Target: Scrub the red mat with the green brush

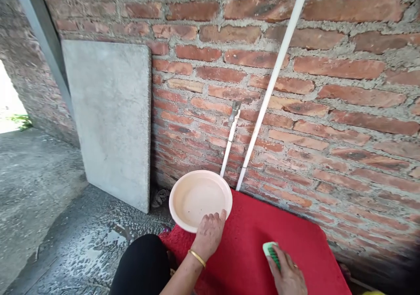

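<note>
The person's left hand (208,234), wearing a gold-coloured bangle (197,258), is gripping the near rim of a round, pale pink basin (200,199), its fingers bending over the edge and the basin opening out just beyond them. The right hand (288,271) is holding a small, ridged, pale-and-dark-green scrubbing pad (270,248) between nearly closed fingers. A bright red, flat-topped bench (249,225) is spreading beneath the right fingers. Beyond the left fingers, a short white pipe with a grey tap (235,110) is standing against a red brick wall (344,63). Farther left of those fingers, a grey rectangular slab (111,120) is leaning above wet floor (88,242).
</note>
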A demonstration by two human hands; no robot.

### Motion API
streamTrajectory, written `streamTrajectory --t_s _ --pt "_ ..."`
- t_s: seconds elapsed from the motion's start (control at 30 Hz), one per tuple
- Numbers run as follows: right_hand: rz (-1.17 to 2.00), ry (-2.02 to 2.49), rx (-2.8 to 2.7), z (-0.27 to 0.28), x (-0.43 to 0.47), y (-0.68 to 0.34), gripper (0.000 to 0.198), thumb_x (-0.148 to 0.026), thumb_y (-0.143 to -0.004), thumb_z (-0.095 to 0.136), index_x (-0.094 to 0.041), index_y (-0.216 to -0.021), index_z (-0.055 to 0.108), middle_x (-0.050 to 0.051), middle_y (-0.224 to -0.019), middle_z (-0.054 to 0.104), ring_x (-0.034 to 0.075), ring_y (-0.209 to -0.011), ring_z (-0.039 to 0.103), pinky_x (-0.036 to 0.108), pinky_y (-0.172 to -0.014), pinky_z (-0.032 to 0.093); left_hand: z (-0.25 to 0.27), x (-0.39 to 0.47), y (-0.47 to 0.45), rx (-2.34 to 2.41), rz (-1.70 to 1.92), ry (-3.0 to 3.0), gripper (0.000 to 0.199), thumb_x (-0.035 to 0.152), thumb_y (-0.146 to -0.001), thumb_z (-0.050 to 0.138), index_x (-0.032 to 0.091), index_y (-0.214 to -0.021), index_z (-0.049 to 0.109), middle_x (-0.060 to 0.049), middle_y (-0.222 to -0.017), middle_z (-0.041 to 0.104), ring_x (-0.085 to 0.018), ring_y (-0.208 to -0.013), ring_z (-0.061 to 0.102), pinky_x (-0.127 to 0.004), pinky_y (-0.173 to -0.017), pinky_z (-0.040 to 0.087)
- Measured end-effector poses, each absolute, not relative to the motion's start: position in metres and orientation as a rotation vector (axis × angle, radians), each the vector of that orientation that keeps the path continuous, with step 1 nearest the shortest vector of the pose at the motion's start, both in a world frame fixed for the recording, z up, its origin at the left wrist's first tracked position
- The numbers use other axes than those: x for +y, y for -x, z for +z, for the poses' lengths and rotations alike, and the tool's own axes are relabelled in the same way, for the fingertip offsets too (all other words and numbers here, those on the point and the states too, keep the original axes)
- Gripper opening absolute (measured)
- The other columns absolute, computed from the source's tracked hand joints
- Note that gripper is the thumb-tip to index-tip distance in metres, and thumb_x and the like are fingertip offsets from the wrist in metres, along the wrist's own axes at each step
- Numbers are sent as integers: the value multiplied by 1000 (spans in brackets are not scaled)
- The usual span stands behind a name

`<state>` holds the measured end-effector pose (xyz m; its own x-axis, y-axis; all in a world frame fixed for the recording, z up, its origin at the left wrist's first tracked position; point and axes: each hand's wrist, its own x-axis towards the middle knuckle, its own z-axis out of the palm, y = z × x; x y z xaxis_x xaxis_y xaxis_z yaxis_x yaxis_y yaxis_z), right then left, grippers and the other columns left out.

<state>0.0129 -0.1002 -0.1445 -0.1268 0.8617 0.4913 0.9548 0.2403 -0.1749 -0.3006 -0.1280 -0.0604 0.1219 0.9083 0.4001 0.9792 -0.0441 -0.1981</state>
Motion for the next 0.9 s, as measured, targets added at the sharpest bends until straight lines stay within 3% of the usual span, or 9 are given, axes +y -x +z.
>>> streamTrajectory --t_s 0.17,0.3,0.43,0.7,0.9 --pt "-214 1176 -2393 -148 -112 91 35 -48 -98 46 -39 -126 65 -1 -123 71 21 -103 70 34 -86 56 -66 -125 302 -1835 -234 1982 46 14 -92 56 19 -137 53 -3 -83 61 -17 -71 62 -31 -66 43" --pt "-272 1144 -2444 -136 -115 134 31 -41 -98 50 -38 -125 64 -1 -124 71 21 -103 69 35 -91 52 -68 -124 304 -1827 -250 1987 48 15 -91 57 19 -139 51 -3 -83 60 -18 -71 62 -32 -66 44" --pt "-292 1389 -2357 -129 -94 94 34 -39 -100 42 -35 -123 66 2 -122 71 22 -102 69 36 -88 51 -67 -126 303 -1821 -267 1991 49 11 -91 54 17 -140 51 -4 -84 60 -18 -73 61 -32 -67 43" --pt "-427 1849 -1954 -132 -77 -32 56 -55 -99 23 -29 -118 69 12 -107 74 29 -79 71 43 -65 52 -65 -127 303 -1837 -267 2031 48 10 -91 53 17 -139 52 -6 -86 61 -18 -76 60 -32 -68 42" --pt "-198 1505 -2240 -124 -121 70 31 -37 -98 46 -33 -122 66 3 -122 71 22 -103 68 36 -89 51 -67 -125 308 -1830 -217 2065 49 6 -91 48 16 -140 52 -6 -87 61 -19 -75 62 -33 -66 44"
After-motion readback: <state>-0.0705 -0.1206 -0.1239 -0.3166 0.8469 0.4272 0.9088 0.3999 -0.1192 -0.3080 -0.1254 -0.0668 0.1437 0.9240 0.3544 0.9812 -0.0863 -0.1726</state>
